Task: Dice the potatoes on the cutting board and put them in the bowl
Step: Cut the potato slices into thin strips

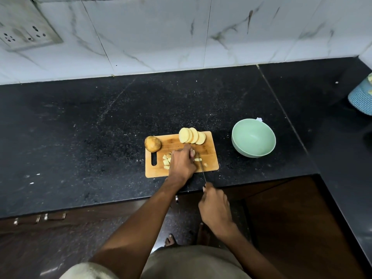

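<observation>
the right hand [216, 208] is curled round the handle of a knife [202, 168], out past the counter's front edge, and the thin blade runs away from it onto the board [209, 158]. the blade's far end sits against a small potato strip [197, 159], just beside the left hand [182, 164]. that hand lies knuckles up on the middle of the board with its fingers bent down over the strip, pinning it right next to the blade; how much potato is under the palm is hidden.

a few diced cubes [166, 161] lie touching the left hand's outer side, near the board's handle slot. one small bit [205, 164] lies on the other side of the blade. at the far edge of the board a row of slices [192, 135] leans together, apart from both hands. a whole unpeeled potato [152, 144] rests on the board's far left corner.

the green bowl [253, 137] stands on the black counter [80, 137] to the right of the board, not touching it, with no potato showing inside. a blue ribbed thing [362, 97] sits at the far right edge.
</observation>
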